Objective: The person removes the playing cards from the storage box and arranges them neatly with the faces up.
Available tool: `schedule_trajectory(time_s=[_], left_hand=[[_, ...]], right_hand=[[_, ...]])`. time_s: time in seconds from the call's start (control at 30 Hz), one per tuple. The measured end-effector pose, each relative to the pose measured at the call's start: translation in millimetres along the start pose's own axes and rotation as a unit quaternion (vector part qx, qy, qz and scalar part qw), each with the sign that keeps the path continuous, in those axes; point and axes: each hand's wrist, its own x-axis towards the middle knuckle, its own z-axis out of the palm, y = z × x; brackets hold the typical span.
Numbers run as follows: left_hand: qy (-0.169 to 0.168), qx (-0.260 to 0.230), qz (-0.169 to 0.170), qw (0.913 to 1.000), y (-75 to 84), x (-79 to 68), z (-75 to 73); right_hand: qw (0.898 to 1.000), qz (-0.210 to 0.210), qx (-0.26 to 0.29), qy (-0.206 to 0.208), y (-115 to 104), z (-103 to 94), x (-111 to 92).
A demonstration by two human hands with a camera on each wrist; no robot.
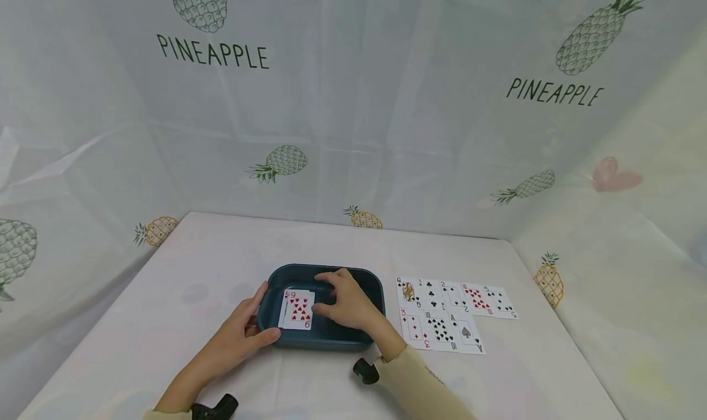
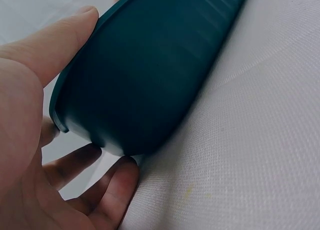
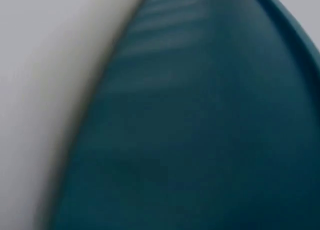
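Note:
A dark teal tray [image 1: 320,344] stands on the white cloth in the head view. My left hand [image 1: 234,338] holds its left end, the thumb on the rim and the fingers round the end wall, as the left wrist view also shows. Inside the tray's left half lies a small stack of playing cards [image 1: 299,309], a nine of hearts face up on top. Over the tray's middle is my right hand [image 1: 351,305], thumb and forefinger spread apart, the thumb by the stack's right edge. The right wrist view shows only the tray's blurred wall [image 3: 165,140].
Right of the tray, several face-up playing cards [image 1: 442,331] lie in two rows, among them a queen [image 1: 408,292] and an ace of spades [image 1: 466,333]. A pineapple-print cloth [image 1: 386,131] hangs behind and beside the white table surface [image 1: 221,254].

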Motion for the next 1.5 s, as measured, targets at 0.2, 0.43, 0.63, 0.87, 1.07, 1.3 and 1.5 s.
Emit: schedule_trajectory(time_s=[0.2, 0.43, 0.63, 0.87, 1.07, 1.3, 1.5], left_hand=[[0.001, 0.012, 0.009, 0.9999, -0.2, 0.5, -0.7], [-0.002, -0.004, 0.028, 0.9996, -1.0, 3.3, -2.7], [-0.002, -0.009, 0.033, 0.9994, -1.2, 4.7, -3.0], [-0.001, -0.012, 0.027, 0.9996, -1.2, 5.0, -1.7], [0.002, -0.012, 0.034, 0.9993, -3.8, 5.4, -2.2], [0.001, -0.016, 0.039, 0.9991, -5.3, 5.1, -1.4], [0.000, -0.007, 0.035, 0.9994, -6.0, 5.0, -0.7]], right_hand=[[1.000, 0.007, -0.006, -0.016, -8, 16.2, 7], [0.996, 0.016, -0.084, -0.005, -10, 27.8, 9], [0.990, 0.019, -0.138, -0.014, -9, 28.3, 7], [0.989, 0.024, -0.143, -0.013, -5, 24.9, 5], [0.990, 0.007, -0.138, -0.024, -2, 25.3, 6], [0.990, 0.005, -0.134, -0.036, -2, 27.2, 6], [0.992, 0.012, -0.123, -0.039, -3, 26.7, 4]])
